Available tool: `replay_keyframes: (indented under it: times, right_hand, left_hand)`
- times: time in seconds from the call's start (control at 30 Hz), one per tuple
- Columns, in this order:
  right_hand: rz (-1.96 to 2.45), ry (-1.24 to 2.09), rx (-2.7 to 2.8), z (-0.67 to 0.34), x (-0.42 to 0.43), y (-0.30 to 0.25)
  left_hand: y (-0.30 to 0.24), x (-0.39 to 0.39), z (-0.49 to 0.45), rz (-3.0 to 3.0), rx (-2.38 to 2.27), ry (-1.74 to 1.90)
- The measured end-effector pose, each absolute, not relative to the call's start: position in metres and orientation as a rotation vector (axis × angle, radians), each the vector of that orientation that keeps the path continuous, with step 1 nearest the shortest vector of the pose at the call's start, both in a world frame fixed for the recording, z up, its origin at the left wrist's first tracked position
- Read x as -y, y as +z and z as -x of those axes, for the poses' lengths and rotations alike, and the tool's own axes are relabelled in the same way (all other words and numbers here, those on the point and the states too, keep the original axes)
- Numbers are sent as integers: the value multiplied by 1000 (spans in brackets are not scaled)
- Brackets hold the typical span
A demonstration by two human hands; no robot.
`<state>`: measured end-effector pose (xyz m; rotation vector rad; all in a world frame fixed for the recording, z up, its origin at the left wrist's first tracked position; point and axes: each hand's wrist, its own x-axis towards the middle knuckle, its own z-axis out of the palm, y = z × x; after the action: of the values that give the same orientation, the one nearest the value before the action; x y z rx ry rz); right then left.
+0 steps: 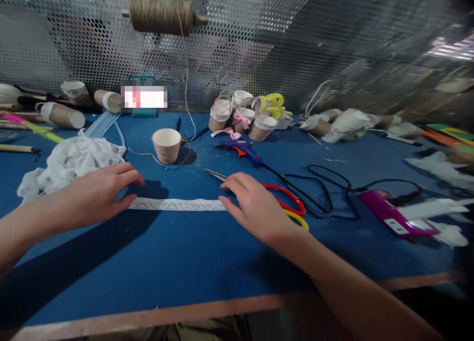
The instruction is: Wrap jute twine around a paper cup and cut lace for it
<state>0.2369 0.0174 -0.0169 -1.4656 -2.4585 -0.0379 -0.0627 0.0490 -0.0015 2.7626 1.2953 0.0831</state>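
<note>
A strip of white lace ribbon (pixel 177 204) runs straight and flat between my two hands, above or on the blue tabletop. My left hand (pixel 105 190) has the ribbon's left end at its thumb, with a gap showing between thumb and forefinger. At the right end, my right hand (pixel 255 205) has its thumb against the lace and its fingers curled. Under and behind that hand lie scissors (pixel 292 200) with red and yellow handles, the blades partly covered. A twine-wrapped paper cup (pixel 167 147) stands upright beyond the ribbon.
Loose white lace (pixel 79 155) is heaped behind my left hand. A blue glue gun (pixel 240 149) lies beyond the scissors, its black cord trailing toward a purple power strip (pixel 396 212). Decorated cups (pixel 242 118) stand farther back. A twine spool (pixel 161 16) hangs on the perforated panel.
</note>
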Motion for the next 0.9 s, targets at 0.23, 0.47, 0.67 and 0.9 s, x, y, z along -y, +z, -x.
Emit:
replay_keyframes:
  times: [0.23, 0.47, 0.67, 0.9]
  right_hand:
    - [1081, -54, 2567, -216, 11, -28]
    - [1201, 261, 2805, -207, 17, -49]
    - [1266, 363, 2840, -206, 16, -37]
    - [1379, 305, 2865, -216, 14, -30]
  left_hand:
    - [-26, -11, 34, -2965, -975, 243]
    - [-63, 14, 25, -2901, -1153, 177]
    - [-57, 15, 23, -2893, -1169, 181]
    - [-54, 7, 10, -2947, -992, 183]
